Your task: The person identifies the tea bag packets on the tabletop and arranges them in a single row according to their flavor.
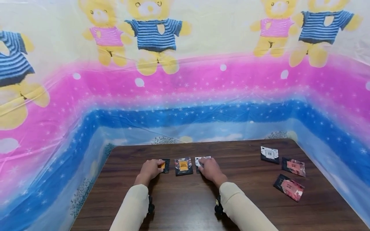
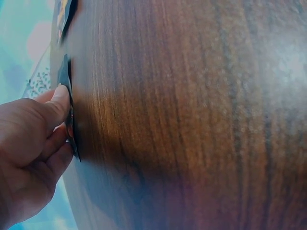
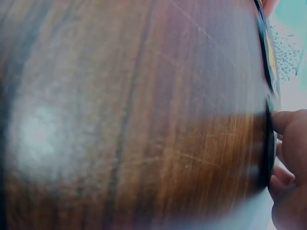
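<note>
Three flat printed sachets lie in a row toward the table's far side. My left hand (image 1: 149, 169) grips the left sachet (image 1: 166, 166), a black one with an orange panel, and covers much of it. In the left wrist view, its thumb and curled fingertips are on this sachet's edges. At the row's middle is a sachet with an orange label (image 1: 183, 166), between the two hands. On the right, my right hand (image 1: 213, 171) holds a white-and-black sachet (image 1: 206, 157) by thumb and fingers, low at the tabletop, hiding most of it.
At the right of the brown wooden table (image 1: 185, 199) lie a white-and-black sachet (image 1: 269, 154) and two sachets with pink-red labels, one farther back (image 1: 293, 166) and one nearer (image 1: 289, 187). A printed bear cloth (image 1: 202, 80) hangs around the table's back and sides.
</note>
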{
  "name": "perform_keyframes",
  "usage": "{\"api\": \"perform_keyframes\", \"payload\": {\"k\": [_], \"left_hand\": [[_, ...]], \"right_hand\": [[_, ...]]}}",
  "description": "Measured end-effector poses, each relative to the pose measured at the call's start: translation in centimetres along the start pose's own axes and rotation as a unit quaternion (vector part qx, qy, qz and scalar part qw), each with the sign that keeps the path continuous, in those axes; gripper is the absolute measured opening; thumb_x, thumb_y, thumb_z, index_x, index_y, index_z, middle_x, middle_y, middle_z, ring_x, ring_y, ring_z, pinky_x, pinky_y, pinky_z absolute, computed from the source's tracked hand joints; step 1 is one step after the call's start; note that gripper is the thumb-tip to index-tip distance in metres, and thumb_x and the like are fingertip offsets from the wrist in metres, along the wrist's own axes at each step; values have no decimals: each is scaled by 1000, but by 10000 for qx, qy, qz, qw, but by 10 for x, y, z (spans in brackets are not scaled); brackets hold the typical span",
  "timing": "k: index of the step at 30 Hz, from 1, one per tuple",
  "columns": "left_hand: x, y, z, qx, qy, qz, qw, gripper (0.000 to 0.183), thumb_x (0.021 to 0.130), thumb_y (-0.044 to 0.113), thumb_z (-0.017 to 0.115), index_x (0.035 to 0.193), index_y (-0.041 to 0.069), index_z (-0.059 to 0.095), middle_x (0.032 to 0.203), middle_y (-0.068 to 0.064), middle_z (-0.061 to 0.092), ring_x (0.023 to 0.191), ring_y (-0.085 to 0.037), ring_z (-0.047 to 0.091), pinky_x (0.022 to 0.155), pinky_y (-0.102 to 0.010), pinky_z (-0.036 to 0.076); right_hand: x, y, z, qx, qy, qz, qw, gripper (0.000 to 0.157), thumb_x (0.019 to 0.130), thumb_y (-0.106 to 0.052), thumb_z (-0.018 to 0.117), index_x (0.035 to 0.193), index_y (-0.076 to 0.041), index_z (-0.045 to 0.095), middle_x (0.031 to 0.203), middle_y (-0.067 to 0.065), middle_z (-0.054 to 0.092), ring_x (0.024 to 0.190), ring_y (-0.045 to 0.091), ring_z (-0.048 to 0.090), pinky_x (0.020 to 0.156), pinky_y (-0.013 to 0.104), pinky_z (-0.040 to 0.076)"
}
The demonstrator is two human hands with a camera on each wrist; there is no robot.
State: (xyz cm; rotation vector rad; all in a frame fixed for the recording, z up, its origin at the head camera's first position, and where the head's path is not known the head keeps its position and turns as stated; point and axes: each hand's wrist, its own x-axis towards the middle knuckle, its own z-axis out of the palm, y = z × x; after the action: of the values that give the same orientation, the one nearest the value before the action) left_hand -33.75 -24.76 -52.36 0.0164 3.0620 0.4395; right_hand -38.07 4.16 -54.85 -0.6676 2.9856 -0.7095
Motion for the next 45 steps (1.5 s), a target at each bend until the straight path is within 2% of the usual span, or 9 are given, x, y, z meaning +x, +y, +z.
{"api": "perform_keyframes", "payload": {"k": [9,14,23,29,36,40,45], "left_hand": [[2,-3,-4,-55,85,21,9999,46,95,21,72,141,16,64,144,-15,61,129,-40,59,110,-56,46],[3,-3,-9,38,57,13,10000,47,96,23,71,142,16,62,145,-16,61,128,-41,59,109,-56,46],[0,-7,-7,-30,15,-101,9999,47,96,23,71,142,17,63,146,-15,60,129,-42,58,111,-57,44],[-1,-9,-5,2,66,-60,10000,46,95,22,72,140,16,64,145,-15,61,129,-42,58,111,-57,44],[0,-8,-3,-21,39,-68,10000,46,95,21,71,140,17,64,146,-15,60,132,-41,57,113,-58,42],[1,-5,-2,-95,44,-82,9999,46,95,21,72,140,17,64,146,-14,60,132,-41,56,113,-57,42],[2,-1,1,-262,-35,-59,9996,47,95,22,72,141,18,64,147,-14,59,132,-42,55,112,-58,42]], "right_hand": [[3,2,-10,-157,325,-388,9986,42,99,-23,68,137,-4,64,149,18,56,140,38,51,115,53,42],[6,16,-25,-218,542,-392,9975,42,99,-22,67,137,-3,64,148,19,57,140,39,50,116,53,41],[-2,74,-56,-355,685,334,9965,45,102,-20,61,142,0,58,151,23,52,141,44,46,116,58,39],[-12,113,-81,-494,736,622,9941,46,103,-17,58,143,5,55,149,29,51,139,48,46,114,61,38],[-24,156,-99,-502,750,1109,9897,49,103,-16,56,146,7,50,150,32,47,139,51,44,113,62,38],[-32,182,-111,-580,783,1263,9872,50,103,-17,54,146,8,49,148,34,48,136,53,46,112,63,39],[-45,211,-126,-539,877,1577,9821,50,104,-18,52,147,7,48,143,37,51,126,55,51,103,66,44]]}}
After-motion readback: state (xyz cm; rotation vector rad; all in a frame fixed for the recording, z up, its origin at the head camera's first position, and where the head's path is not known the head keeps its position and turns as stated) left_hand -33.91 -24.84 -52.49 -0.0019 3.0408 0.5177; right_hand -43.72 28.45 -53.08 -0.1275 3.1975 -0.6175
